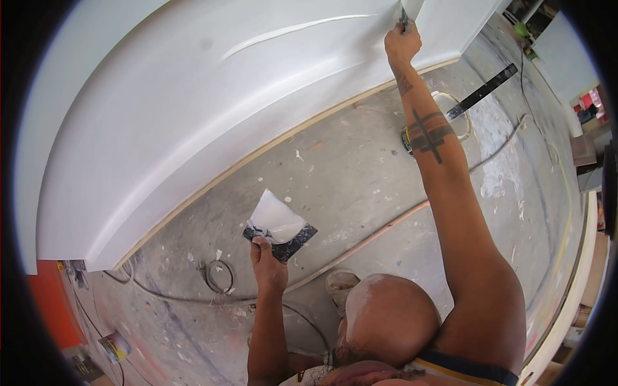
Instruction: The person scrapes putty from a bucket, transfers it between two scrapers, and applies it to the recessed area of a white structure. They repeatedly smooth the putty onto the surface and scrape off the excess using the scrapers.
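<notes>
Head view: right hand is stretched far up and fwd, fist closed round a small putty knife, blade tip touching the white panel near its upper edge. A raised ridge of filler runs long-axis left from that hand across the panel, so the streak lies to the left of the right hand, well above the left hand.

Left hand sits low and close to the body, fingers wrapped on the handle of a hawk-type mixing board w/ a white filler blob on top, held apart from the panel.

Right hand is the nearer one to the panel; the concrete floor, paint-spattered, lies below both.
</notes>
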A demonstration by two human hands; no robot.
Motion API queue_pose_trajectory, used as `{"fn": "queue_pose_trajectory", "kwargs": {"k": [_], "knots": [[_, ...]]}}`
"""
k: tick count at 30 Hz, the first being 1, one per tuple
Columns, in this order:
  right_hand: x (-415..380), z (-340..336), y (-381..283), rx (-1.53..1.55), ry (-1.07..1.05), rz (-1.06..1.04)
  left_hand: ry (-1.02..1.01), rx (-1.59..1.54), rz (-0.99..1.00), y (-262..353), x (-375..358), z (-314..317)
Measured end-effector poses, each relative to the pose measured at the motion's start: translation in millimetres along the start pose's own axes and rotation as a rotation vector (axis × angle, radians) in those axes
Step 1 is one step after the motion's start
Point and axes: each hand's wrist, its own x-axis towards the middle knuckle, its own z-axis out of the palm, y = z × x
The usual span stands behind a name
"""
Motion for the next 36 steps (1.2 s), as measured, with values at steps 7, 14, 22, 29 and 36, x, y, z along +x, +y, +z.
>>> {"fn": "queue_pose_trajectory", "kwargs": {"k": [7,14,22,29,36], "knots": [[-46.5,-1.7,-46.3,0.161,-0.002,-0.160,0.001,-0.033,-0.044,11.0,-2.8,-0.8],[-111.2,-7.8,-123.6,0.265,-0.090,-0.200,-0.085,-0.167,-0.044,24.8,-8.8,-10.6],[-184.1,-1.8,-203.4,0.360,-0.104,-0.337,-0.115,-0.256,-0.061,39.2,-5.8,-34.0],[-242.1,-13.3,-269.2,0.354,-0.259,-0.443,-0.194,-0.296,-0.016,54.6,2.8,-43.9],[-263.7,-56.4,-283.2,0.473,-0.699,-0.694,-0.170,-0.428,-0.161,77.9,20.4,-41.6]]}}
